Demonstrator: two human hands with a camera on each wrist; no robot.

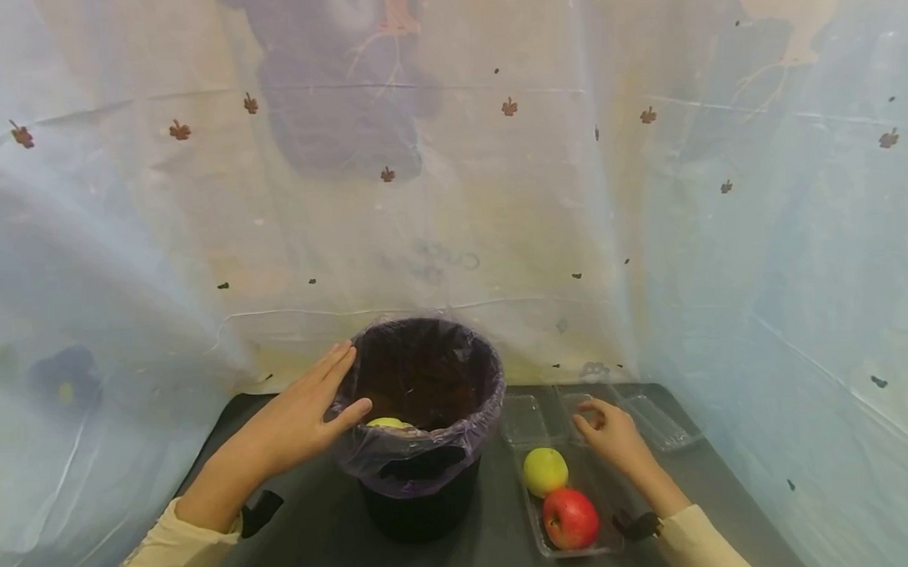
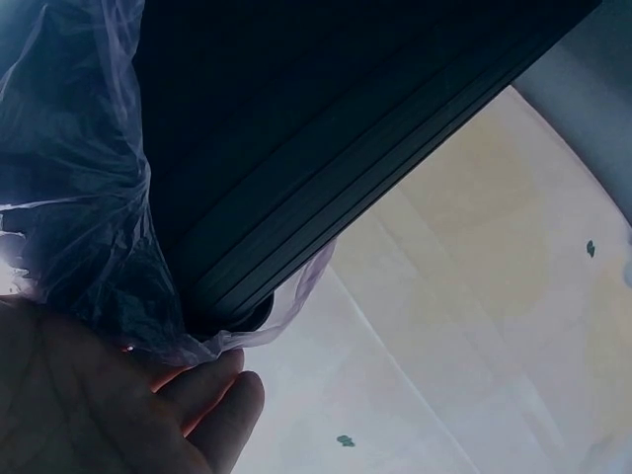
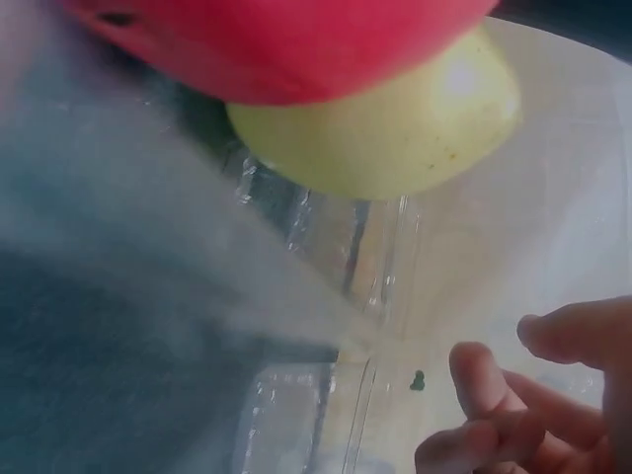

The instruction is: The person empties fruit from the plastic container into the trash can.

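A black bin [image 1: 425,518] stands on the table, lined with a thin purple bag [image 1: 404,469] folded over its rim. Inside the bin, part of a yellow-green fruit [image 1: 387,423] shows. My left hand [image 1: 297,422] is at the bin's left rim, fingers straight against the bag and thumb apart toward the opening. To the right, a yellow-green apple [image 1: 545,470] and a red apple [image 1: 571,520] lie in a clear plastic tray [image 1: 540,537]. My right hand [image 1: 615,436] hovers beyond these apples, its fingers loosely bent, with nothing between thumb and fingertips in the right wrist view.
Further clear plastic containers lie at the back right, one [image 1: 522,420] beside the bin and another [image 1: 657,422] near the right edge of the dark table [image 1: 298,547]. A translucent patterned plastic curtain [image 1: 452,233] surrounds the table at the back and sides.
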